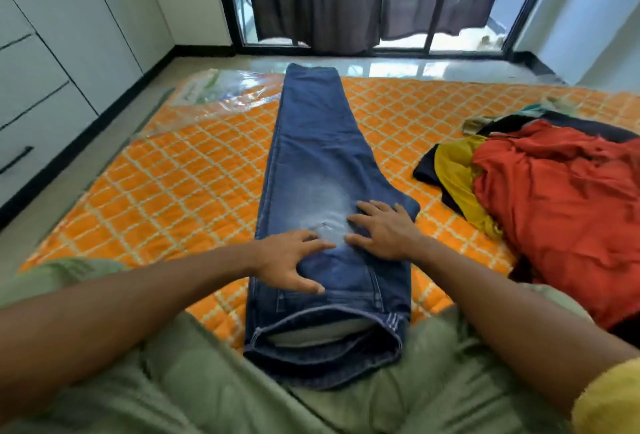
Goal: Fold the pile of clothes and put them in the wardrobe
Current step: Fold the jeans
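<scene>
Left hand (289, 262) and right hand (382, 229) lay flat on the jeans (311, 143), gripping nothing; clothes pile (554, 191) at three o'clock, wardrobe (52, 70) at nine.

An orange lattice-patterned mattress (180, 184) was laid on the floor (86, 170). Blue jeans (311, 156), folded lengthwise, were spread along its middle; a pile of clothes (554, 198) was heaped near its right side. Clear plastic (221, 94) was seen at its far left corner.

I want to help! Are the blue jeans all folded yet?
Partly: the blue denim jeans lie stretched long on the orange quilted mattress, legs stacked together.
</scene>
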